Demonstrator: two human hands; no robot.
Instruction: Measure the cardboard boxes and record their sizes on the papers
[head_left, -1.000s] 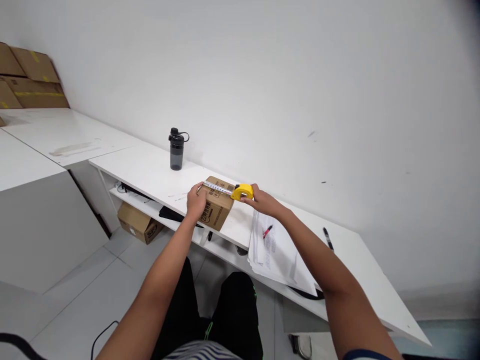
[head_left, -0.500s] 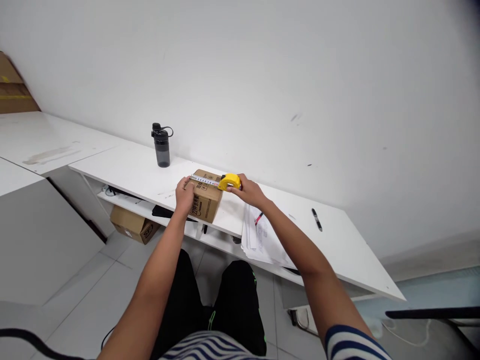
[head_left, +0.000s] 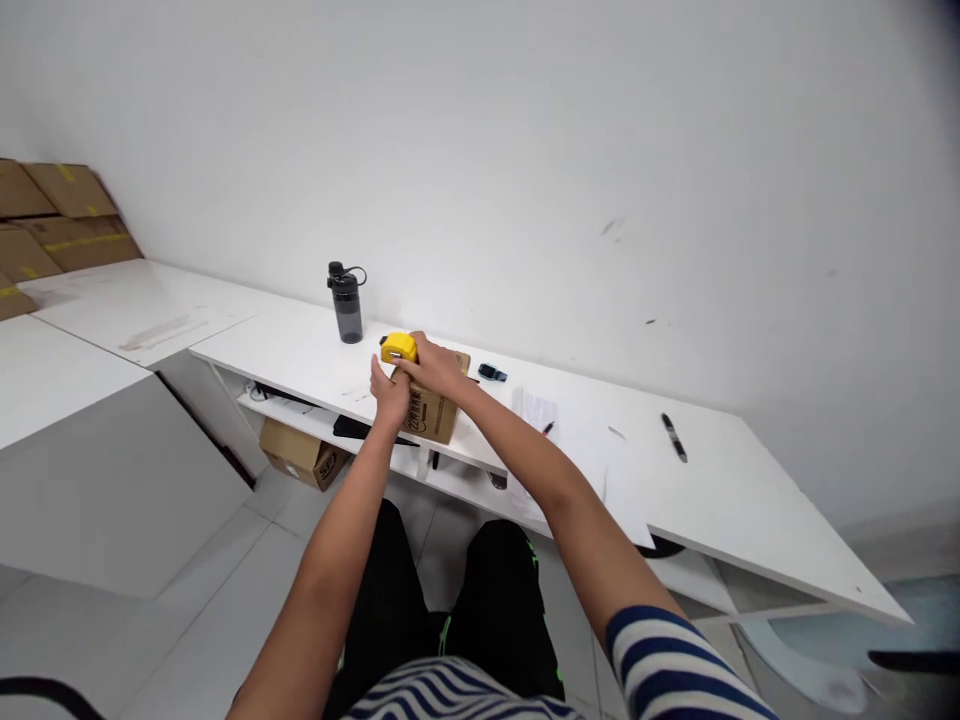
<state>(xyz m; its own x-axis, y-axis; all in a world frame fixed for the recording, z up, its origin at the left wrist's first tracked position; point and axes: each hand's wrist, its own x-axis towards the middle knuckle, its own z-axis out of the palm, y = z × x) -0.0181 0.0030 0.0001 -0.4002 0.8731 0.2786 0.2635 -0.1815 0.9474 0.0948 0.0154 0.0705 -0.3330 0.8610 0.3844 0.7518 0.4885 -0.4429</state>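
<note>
A yellow tape measure point(head_left: 399, 347) is held in my right hand point(head_left: 435, 366), above the left end of a small brown cardboard box point(head_left: 433, 414). No drawn-out blade shows from it. My left hand point(head_left: 391, 394) is at the box's left side, just below the tape measure, with thumb and forefinger apart. Whether its other fingers touch the box is hidden. Dark print marks the front of the box, and my right hand and forearm cover part of its top.
Behind the box stands a dark water bottle point(head_left: 347, 305). A small blue-black device point(head_left: 492, 372), papers point(head_left: 570, 440) and a black marker point(head_left: 673, 437) lie to the right on the white desk point(head_left: 780, 510). Another carton point(head_left: 300, 452) sits below, and stacked boxes point(head_left: 82, 240) are far left.
My right hand has carried the tape measure leftward from the box's right end to its left end. The blade lying across the top is gone from view. The small blue-black device has come into view.
</note>
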